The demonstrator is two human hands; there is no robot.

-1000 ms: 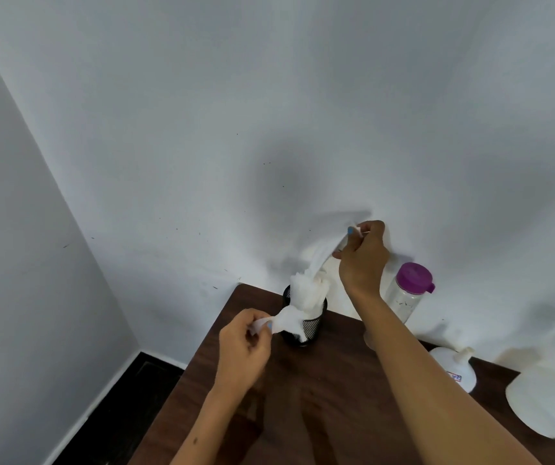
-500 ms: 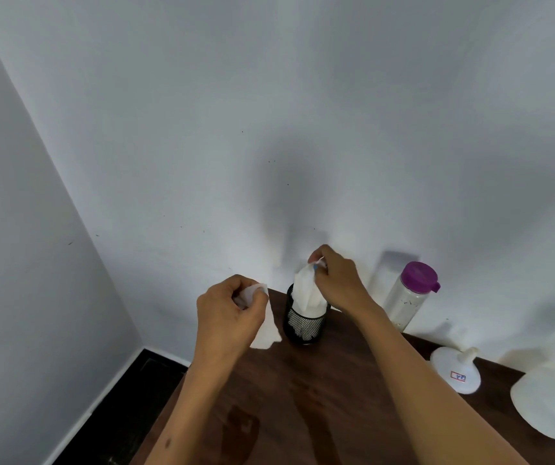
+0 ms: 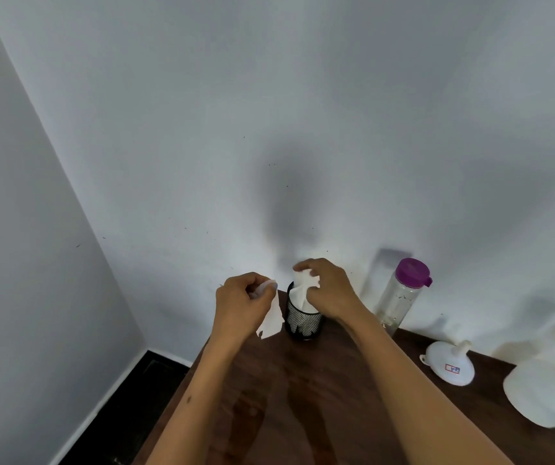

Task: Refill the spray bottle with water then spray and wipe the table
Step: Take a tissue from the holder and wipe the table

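A black mesh cup (image 3: 303, 322) stuffed with white tissue (image 3: 301, 293) stands at the back left of the dark wooden table (image 3: 319, 397). My left hand (image 3: 241, 303) pinches a torn sheet of tissue (image 3: 271, 322) that hangs down just left of the cup. My right hand (image 3: 328, 290) grips the top of the tissue in the cup. A clear water bottle (image 3: 400, 297) with a purple lid stands right of the cup against the wall. A white rounded container (image 3: 547, 391) lies at the right edge, partly cut off.
A white funnel (image 3: 448, 364) lies upside down on the table between the bottle and the white container. Wet patches darken the wood near me. The table's left edge drops to a dark floor (image 3: 128, 407). White walls close in behind and to the left.
My right hand came down from a raised pull to the top of the cup's tissue. My left hand lifted away to the left with the torn sheet.
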